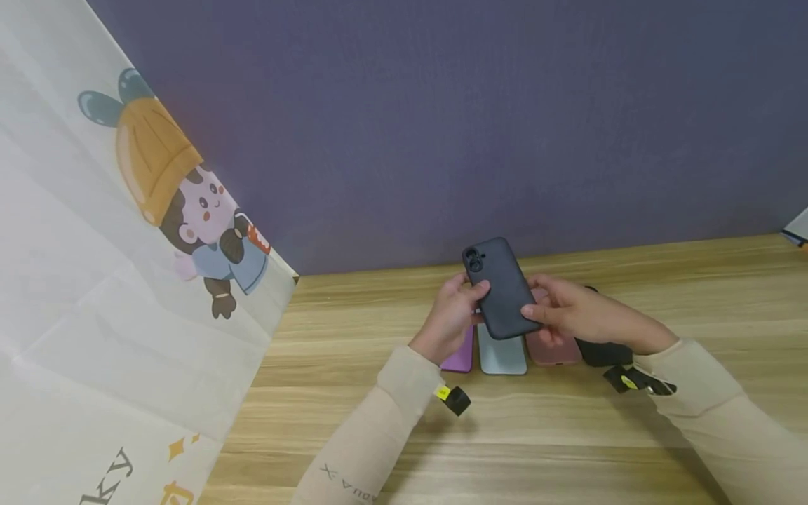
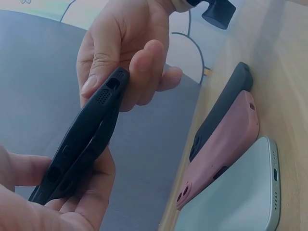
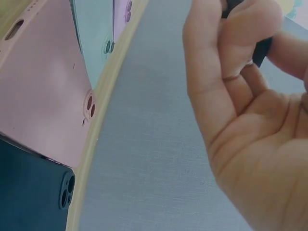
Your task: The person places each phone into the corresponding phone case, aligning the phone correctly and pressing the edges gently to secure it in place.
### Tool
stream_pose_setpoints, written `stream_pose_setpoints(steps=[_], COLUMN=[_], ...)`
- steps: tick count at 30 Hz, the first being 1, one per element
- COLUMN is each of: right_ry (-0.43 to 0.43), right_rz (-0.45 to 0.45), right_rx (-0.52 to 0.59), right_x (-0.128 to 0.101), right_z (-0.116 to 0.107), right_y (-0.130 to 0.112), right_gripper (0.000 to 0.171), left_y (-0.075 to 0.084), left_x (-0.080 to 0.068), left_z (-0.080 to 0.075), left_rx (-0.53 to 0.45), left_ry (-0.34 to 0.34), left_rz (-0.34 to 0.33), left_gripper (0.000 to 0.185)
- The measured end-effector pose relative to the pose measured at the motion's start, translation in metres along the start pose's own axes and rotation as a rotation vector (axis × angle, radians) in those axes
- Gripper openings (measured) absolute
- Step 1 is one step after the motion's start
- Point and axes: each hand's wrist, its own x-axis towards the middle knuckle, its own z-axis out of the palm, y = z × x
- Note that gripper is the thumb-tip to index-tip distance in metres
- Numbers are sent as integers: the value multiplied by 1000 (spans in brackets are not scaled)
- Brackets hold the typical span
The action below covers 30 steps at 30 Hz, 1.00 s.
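Both hands hold a black phone case [image 1: 508, 298] up over the table, its camera corner at the upper left in the head view. My left hand [image 1: 449, 317] grips its left edge, thumb on the back and fingers underneath. At the lower right corner, my right hand [image 1: 577, 312] pinches it between thumb and fingers. Seen edge-on in the left wrist view, the black case [image 2: 79, 139] shows two layers with a narrow gap along the side. Whether the inner layer is a phone, I cannot tell. Fingers hide most of it in the right wrist view.
Beneath the hands, a purple case [image 1: 465, 356], a light green case [image 1: 503, 359], a pink case [image 1: 557, 352] and a dark case [image 1: 602, 354] lie in a row on the wooden table [image 1: 517, 442]. Behind stands a blue-grey panel [image 1: 442, 126]; a printed white sheet [image 1: 76, 266] is at left.
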Motion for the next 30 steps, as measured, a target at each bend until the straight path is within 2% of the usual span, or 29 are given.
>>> stream_pose_setpoints(steps=[5, 8, 13, 16, 20, 26, 30], right_ry=[-11, 9, 109, 168, 214, 239, 279], right_rz=[-4, -3, 41, 67, 72, 99, 101], right_rx=[-25, -54, -136, -147, -129, -98, -112], right_x=[0, -1, -1, -1, -2, -1, -2], right_z=[-1, -1, -3, -3, -3, -5, -5], right_y=[2, 2, 0, -1, -1, 2, 1], right_gripper=[47, 48, 39, 33, 35, 41, 49], left_y=[-1, -3, -5, -6, -7, -9, -12], left_x=[-1, -1, -3, -4, -6, -7, -6], left_z=[2, 4, 5, 6, 7, 11, 12], left_rx=[30, 64, 106, 121, 140, 169, 194], left_ry=[-3, -37, -122, -162, -200, -225, -263], left_rz=[0, -4, -14, -23, -30, -33, -31], left_gripper=[32, 34, 36, 37, 38, 43, 42])
